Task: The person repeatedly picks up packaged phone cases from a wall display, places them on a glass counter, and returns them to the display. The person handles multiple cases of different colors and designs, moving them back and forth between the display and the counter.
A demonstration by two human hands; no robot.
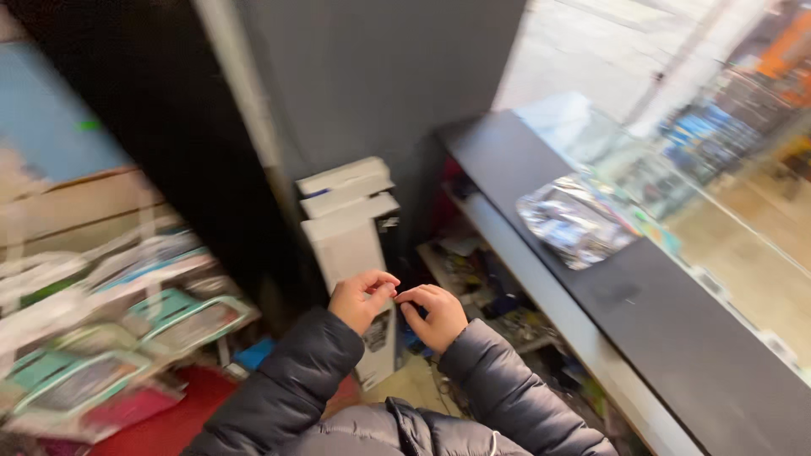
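Together, the left hand (361, 300) and right hand (432, 314) meet fingertip to fingertip in front of the stacked white boxes (348, 219), fingers curled; whether they pinch something small I cannot tell. Any further handling would call for a fine, steady grip. Beside them a dark counter (667, 329) bears a crinkled plastic bag (574, 221), with packaged goods (127, 329) at left.

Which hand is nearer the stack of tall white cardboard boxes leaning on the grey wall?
Left. The left hand overlaps the front of the stack of tall white cardboard boxes, seemingly at its face. The right hand sits just right of the stack, fingertips meeting the left hand's.
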